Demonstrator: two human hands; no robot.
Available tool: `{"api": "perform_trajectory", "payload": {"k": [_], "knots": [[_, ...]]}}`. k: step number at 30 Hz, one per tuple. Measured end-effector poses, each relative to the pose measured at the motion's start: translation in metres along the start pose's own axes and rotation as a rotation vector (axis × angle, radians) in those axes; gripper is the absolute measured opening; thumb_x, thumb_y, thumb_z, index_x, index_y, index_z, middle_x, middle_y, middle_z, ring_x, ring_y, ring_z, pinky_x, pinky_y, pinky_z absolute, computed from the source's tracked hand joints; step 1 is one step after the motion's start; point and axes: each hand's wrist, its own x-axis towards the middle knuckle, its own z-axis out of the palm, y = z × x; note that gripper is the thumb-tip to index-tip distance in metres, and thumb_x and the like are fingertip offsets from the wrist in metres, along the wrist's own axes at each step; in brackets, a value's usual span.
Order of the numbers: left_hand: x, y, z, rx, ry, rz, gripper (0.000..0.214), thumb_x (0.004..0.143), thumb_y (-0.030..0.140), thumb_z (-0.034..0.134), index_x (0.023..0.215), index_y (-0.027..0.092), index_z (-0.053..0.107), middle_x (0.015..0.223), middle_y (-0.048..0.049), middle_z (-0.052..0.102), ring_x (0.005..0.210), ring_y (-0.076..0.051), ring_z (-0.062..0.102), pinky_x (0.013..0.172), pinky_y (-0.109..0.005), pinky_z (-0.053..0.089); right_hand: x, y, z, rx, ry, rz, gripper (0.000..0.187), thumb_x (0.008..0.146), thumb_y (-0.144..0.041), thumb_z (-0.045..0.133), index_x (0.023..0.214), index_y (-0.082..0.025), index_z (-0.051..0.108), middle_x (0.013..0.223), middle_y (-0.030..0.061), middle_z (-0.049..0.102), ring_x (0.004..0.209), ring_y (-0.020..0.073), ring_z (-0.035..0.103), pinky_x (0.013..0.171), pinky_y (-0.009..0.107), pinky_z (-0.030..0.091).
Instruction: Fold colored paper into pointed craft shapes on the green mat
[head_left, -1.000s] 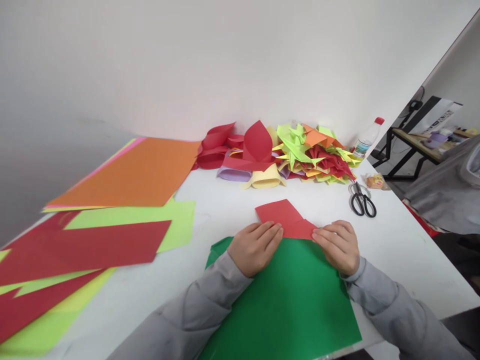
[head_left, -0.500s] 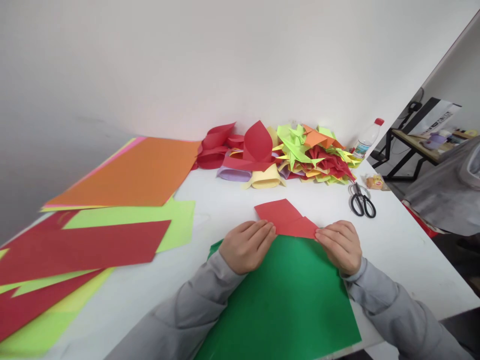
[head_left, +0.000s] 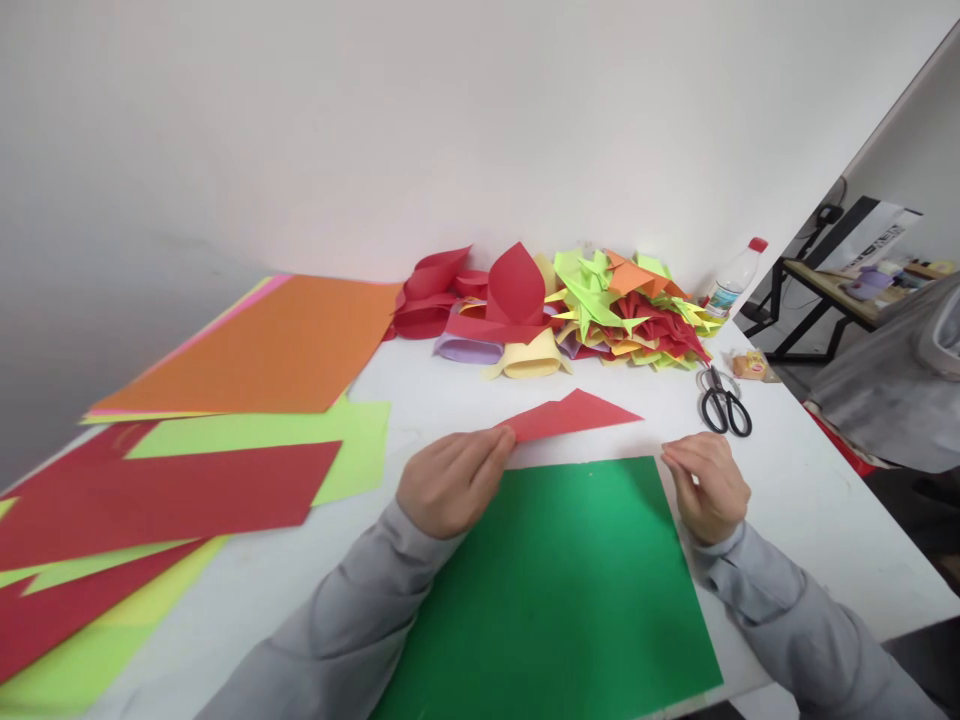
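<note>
Between thumb and fingers of my left hand (head_left: 457, 478) is the left end of a folded piece of red paper (head_left: 574, 415). Its pointed right end sticks out free, past the far edge of the green sheet (head_left: 570, 590). My right hand (head_left: 709, 488) is off the paper, held to the right of it beside the sheet's far right corner. Its thumb and fingertips are pinched together, and I see nothing between them. The green sheet lies flat in front of me, partly under my left forearm.
Orange sheets (head_left: 262, 340) and dark red sheets (head_left: 225, 495) lie at the left. Along the wall are curled red paper shapes (head_left: 517, 290) and a heap of folded paper stars (head_left: 600, 285). Black-handled scissors (head_left: 725, 408), a small packet (head_left: 752, 365) and a bottle (head_left: 735, 278) stand or lie at right.
My right hand has let go of the red paper and moved a little right. My left hand has shifted left with the paper, which now shows as a narrower, pointed shape.
</note>
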Motion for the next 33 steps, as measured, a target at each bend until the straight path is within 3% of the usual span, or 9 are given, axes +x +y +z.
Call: {"api": "perform_trajectory", "payload": {"k": [5, 7, 8, 14, 22, 25, 28, 30, 33], "knots": [[0.004, 0.014, 0.008, -0.16, 0.164, -0.53, 0.009, 0.082, 0.019, 0.061, 0.082, 0.015, 0.069, 0.056, -0.0002, 0.069, 0.043, -0.014, 0.064, 0.044, -0.023, 0.054, -0.001, 0.002, 0.002, 0.017, -0.122, -0.003, 0.031, 0.08, -0.007, 0.065, 0.107, -0.022, 0.06, 0.086, 0.006, 0.067, 0.08, 0.0194, 0.063, 0.071, 0.037, 0.052], [0.008, 0.025, 0.012, -0.51, 0.185, -1.067, 0.015, 0.073, 0.03, 0.069, 0.073, 0.016, 0.07, 0.047, 0.0024, 0.065, 0.036, -0.015, 0.06, 0.038, -0.024, 0.052, -0.002, -0.003, 0.005, -0.008, -0.211, -0.08, 0.043, 0.08, -0.011, 0.067, 0.119, -0.021, 0.054, 0.097, 0.0095, 0.065, 0.09, 0.0216, 0.062, 0.076, 0.039, 0.052], [0.009, 0.029, 0.015, -0.605, 0.157, -1.193, 0.018, 0.069, 0.033, 0.071, 0.07, 0.015, 0.07, 0.045, 0.0025, 0.064, 0.034, -0.015, 0.059, 0.037, -0.025, 0.052, -0.004, -0.006, 0.007, -0.028, -0.238, -0.116, 0.05, 0.079, -0.013, 0.068, 0.124, -0.021, 0.049, 0.105, 0.0115, 0.063, 0.096, 0.023, 0.061, 0.08, 0.041, 0.051], [0.007, 0.048, 0.026, -0.795, -0.021, -1.381, 0.026, 0.061, 0.04, 0.073, 0.066, 0.015, 0.071, 0.042, 0.0001, 0.064, 0.036, -0.018, 0.06, 0.038, -0.029, 0.055, -0.016, -0.022, 0.014, -0.174, -0.112, -0.189, 0.058, 0.077, -0.013, 0.068, 0.126, -0.029, 0.044, 0.134, 0.0097, 0.043, 0.12, 0.0228, 0.048, 0.102, 0.049, 0.04], [-0.002, 0.059, 0.032, -0.809, -0.214, -1.36, 0.03, 0.069, 0.044, 0.067, 0.071, 0.015, 0.071, 0.05, -0.0032, 0.069, 0.044, -0.021, 0.067, 0.044, -0.03, 0.058, -0.008, -0.033, 0.011, -0.286, 0.011, -0.335, 0.042, 0.08, -0.019, 0.067, 0.115, -0.039, 0.055, 0.137, -0.003, 0.045, 0.131, 0.0205, 0.038, 0.113, 0.049, 0.022], [-0.004, 0.061, 0.032, -0.757, -0.313, -1.229, 0.031, 0.078, 0.043, 0.059, 0.073, 0.014, 0.071, 0.052, -0.0034, 0.07, 0.044, -0.02, 0.066, 0.043, -0.029, 0.057, -0.001, -0.034, 0.008, -0.314, -0.216, -0.41, 0.027, 0.086, -0.018, 0.059, 0.107, -0.034, 0.063, 0.126, -0.0031, 0.059, 0.13, 0.0196, 0.041, 0.114, 0.047, 0.02], [-0.005, 0.055, 0.027, -0.64, -0.395, -1.008, 0.033, 0.082, 0.037, 0.057, 0.059, 0.016, 0.067, 0.039, 0.0006, 0.059, 0.033, -0.014, 0.056, 0.036, -0.024, 0.049, 0.001, -0.026, 0.007, -0.189, -0.544, -0.442, 0.025, 0.093, -0.013, 0.045, 0.103, -0.022, 0.066, 0.117, 0.0027, 0.067, 0.123, 0.0203, 0.051, 0.106, 0.043, 0.034], [-0.005, 0.046, 0.023, -0.544, -0.403, -0.829, 0.033, 0.082, 0.033, 0.058, 0.054, 0.017, 0.063, 0.041, 0.001, 0.056, 0.038, -0.012, 0.054, 0.041, -0.022, 0.048, -0.001, -0.016, 0.009, -0.065, -0.618, -0.433, 0.025, 0.095, -0.013, 0.043, 0.106, -0.018, 0.065, 0.109, 0.0046, 0.07, 0.115, 0.0187, 0.057, 0.099, 0.041, 0.042], [-0.008, 0.029, 0.021, -0.517, -0.444, -0.512, 0.02, 0.084, 0.023, 0.052, 0.074, 0.017, 0.069, 0.072, -0.0065, 0.07, 0.065, -0.016, 0.065, 0.063, -0.028, 0.056, -0.006, -0.001, 0.012, 0.11, -0.7, -0.384, 0.027, 0.095, -0.015, 0.04, 0.111, -0.016, 0.062, 0.104, 0.0055, 0.072, 0.108, 0.0172, 0.06, 0.092, 0.038, 0.047]]}}
